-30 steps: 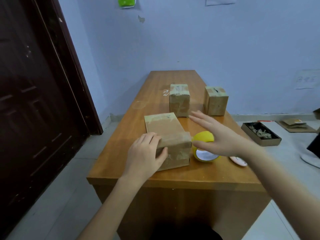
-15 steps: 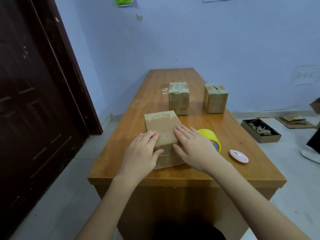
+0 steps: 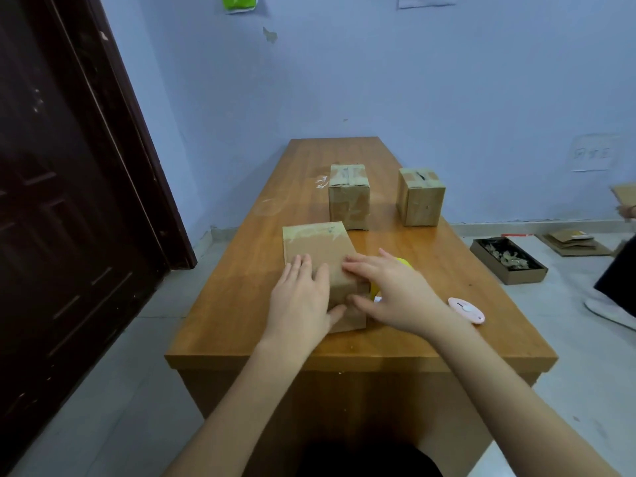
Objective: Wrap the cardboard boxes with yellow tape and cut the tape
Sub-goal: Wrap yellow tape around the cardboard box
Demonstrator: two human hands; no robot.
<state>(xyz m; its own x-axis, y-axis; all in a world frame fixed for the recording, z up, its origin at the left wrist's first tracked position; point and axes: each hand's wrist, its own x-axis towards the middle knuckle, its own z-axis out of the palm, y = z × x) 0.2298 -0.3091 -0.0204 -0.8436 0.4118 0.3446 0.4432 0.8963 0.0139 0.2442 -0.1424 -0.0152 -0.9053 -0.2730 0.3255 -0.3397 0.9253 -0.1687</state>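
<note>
A long wooden table [image 3: 303, 160] carries three cardboard boxes: a near box [image 3: 315, 246] by the front edge, a middle box [image 3: 348, 197] and a right box [image 3: 420, 197] farther back. A yellow tape roll [image 3: 373, 290], mostly hidden, sits just beside the near box, and a pink cutter [image 3: 466, 309] lies to the right.

Table [image 3: 430, 270]: wood-look top, orange-brown, smooth, semi-gloss with soft sheen. Near cardboard box [image 3: 316, 249]: matt brown cardboard, far edge covered by pale glossy tape. Two far cardboard boxes [image 3: 349, 197] [image 3: 420, 197]: matt brown cardboard, worn, shiny tape strips on top. Tape roll [image 3: 402, 261]: glossy yellow. Cutter [image 3: 466, 309]: smooth pink plastic. Door [image 3: 69, 201]: dark wood, dull finish. Wall [image 3: 413, 80]: matt blue paint, chipped.
</note>
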